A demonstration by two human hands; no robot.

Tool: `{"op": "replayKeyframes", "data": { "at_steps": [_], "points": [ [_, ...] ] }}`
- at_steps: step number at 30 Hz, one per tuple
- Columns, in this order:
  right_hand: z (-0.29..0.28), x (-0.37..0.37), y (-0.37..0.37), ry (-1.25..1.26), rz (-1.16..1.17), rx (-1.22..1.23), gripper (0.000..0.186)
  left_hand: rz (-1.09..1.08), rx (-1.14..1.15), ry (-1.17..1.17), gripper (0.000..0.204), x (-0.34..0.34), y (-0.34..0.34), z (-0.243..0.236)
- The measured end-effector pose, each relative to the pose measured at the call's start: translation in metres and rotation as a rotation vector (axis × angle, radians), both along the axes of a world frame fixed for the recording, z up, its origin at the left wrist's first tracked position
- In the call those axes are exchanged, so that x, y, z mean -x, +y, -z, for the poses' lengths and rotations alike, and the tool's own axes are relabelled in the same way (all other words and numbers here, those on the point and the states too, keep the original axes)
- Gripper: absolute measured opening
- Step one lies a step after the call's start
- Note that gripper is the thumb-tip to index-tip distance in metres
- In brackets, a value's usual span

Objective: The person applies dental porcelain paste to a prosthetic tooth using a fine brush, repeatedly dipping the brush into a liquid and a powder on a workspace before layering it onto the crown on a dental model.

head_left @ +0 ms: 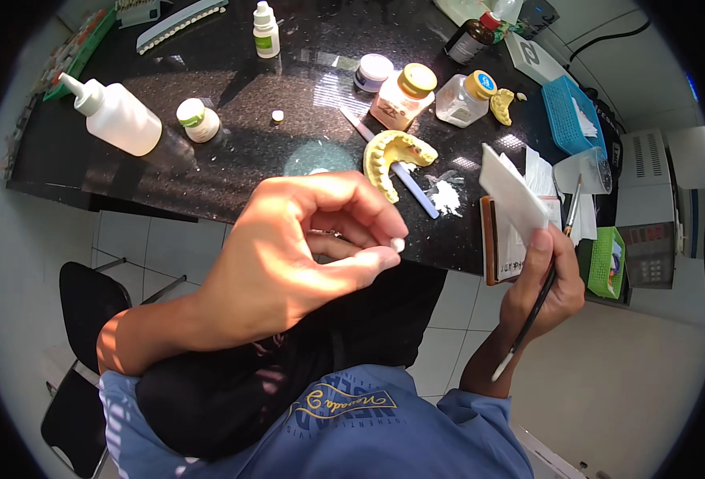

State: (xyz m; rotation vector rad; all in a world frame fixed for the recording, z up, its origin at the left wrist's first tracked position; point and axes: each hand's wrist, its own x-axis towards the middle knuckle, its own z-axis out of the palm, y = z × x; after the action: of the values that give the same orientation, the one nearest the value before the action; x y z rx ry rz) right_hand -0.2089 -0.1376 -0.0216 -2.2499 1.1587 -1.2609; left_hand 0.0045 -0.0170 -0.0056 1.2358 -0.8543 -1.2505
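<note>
Between thumb and fingertips, my left hand [289, 255] pinches a small white tooth-like piece [398, 244] above the table's near edge. My right hand [548, 279] grips a folded white tissue [516, 191] together with a slim black-handled brush [538, 307], whose white tip points down toward me. Beyond my left hand lies a yellow horseshoe-shaped dental cast [378, 160], resting across a spatula with a blue handle [416, 191]. Beside that is a small heap of white powder [447, 198]. A tiny tooth-like piece [277, 116] sits farther back.
Jars [403, 96] and a clear jar [464, 98] stand behind the cast. On the left are a squeeze bottle [121, 118] and a small bottle [198, 120]. To the right are a blue basket [568, 116], a clear cup [596, 172] and a green basket [605, 263].
</note>
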Motion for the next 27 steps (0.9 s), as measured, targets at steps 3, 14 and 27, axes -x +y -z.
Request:
{"op": "replayKeyframes", "data": {
  "at_steps": [3, 14, 27],
  "points": [
    [0.007, -0.012, 0.026, -0.119, -0.154, -0.085, 0.021, 0.030, 0.034, -0.039, 0.012, 0.003, -0.002, 0.003],
    [0.027, -0.040, 0.032, -0.180, -0.577, 0.126, 0.017, 0.046, 0.030, 0.034, 0.013, 0.004, 0.000, 0.009],
    [0.024, -0.044, 0.030, -0.027, -0.586, 0.214, 0.016, 0.009, 0.066, -0.028, 0.015, 0.002, 0.001, 0.016]
  ]
}}
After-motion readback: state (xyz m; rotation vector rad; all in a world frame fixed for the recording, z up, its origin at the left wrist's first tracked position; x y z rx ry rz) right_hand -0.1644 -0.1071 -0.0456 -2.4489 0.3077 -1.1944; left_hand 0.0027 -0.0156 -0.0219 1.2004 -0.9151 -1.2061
